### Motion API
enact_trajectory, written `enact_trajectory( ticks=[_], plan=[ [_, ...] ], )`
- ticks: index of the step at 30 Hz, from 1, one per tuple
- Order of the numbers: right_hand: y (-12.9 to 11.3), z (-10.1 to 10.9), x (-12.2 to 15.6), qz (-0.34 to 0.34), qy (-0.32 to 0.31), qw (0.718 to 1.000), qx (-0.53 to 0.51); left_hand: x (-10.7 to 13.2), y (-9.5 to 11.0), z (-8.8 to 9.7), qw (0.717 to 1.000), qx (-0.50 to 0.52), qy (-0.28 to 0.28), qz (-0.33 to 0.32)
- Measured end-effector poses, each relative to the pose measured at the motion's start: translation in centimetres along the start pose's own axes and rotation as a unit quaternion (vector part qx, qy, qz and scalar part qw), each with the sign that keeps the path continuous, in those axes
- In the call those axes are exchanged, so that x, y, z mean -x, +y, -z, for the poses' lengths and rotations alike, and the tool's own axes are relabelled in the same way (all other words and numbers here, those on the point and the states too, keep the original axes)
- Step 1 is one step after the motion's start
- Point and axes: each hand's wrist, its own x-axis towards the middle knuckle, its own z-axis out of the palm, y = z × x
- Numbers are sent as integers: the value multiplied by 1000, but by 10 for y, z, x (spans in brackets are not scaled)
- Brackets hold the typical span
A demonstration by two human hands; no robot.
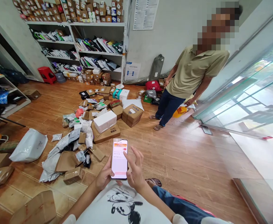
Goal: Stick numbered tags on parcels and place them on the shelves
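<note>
Wooden floor [185,152]: runs from the near edge to the far wall, beneath everything here.
White shelving [96,24]: far left, stacked with small boxes above and bagged parcels below.
Standing person [192,74]: far right, beside the heap of parcels [105,123] and well apart from the wearer's hands.
White T-shirt [124,207]: near centre, on the wearer, just below the hands.
Right hand [136,171]: on the phone's right; its index finger reaches over the screen while the others spread loosely, gripping nothing. Whether that fingertip touches the glass cannot be told.
Left hand [103,175]: wrapped round the lower left edge, fingers narrowed on the phone, thumb lapping over the near left corner.
Phone [119,163]: near centre, held up before the T-shirt, screen lit.
Phone's handling: probably light and stiff, likely slippery on its smooth face, and the glass fragile if dropped on the floor.
Phone's best hold: by the long side edges or lower half, as the left hand has it, keeping the screen uncovered.
Phone's long axis: near to far, nearly straight; top end points far, screen faces up toward the wearer.
</note>
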Motion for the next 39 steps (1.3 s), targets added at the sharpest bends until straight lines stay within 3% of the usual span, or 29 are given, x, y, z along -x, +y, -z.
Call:
enact_trajectory(
  ticks=[12, 16, 18, 21, 23, 24, 27, 31, 33, 36, 39],
  plan=[
    [3, -1, 2, -11, 31, 999, 11, 0, -5, 7, 1000, 11, -5, -16],
    [2, -9, 3, -53, 29, 995, -82, -1, -3, 5, 1000, -8, -1, -15],
    [1, -16, 0, -153, 32, 965, -208, -1, -2, 5, 1000, -20, 5, -14],
    [0, -27, -9, -337, 15, 850, -403, -1, -1, 6, 999, -40, 20, -5],
    [-1, -31, -17, -404, 4, 781, -476, -1, -2, 7, 998, -56, 26, 0],
    [-1, -32, -20, -422, 4, 760, -495, -1, -2, 8, 998, -65, 27, 2],
    [-2, -34, -27, -445, 10, 748, -493, -2, -4, 10, 996, -90, 26, 2],
    [-2, -37, -30, -444, 10, 790, -424, -2, -7, 10, 992, -120, 29, 6],
    [-1, -39, -31, -443, 13, 797, -411, -2, -7, 8, 991, -129, 36, 10],
    [0, -41, -32, -459, 15, 757, -464, -2, -4, 5, 990, -128, 55, 7],
    [0, -45, -31, -502, -16, 672, -544, -3, -8, 4, 992, -81, 101, -4]
  ],
)
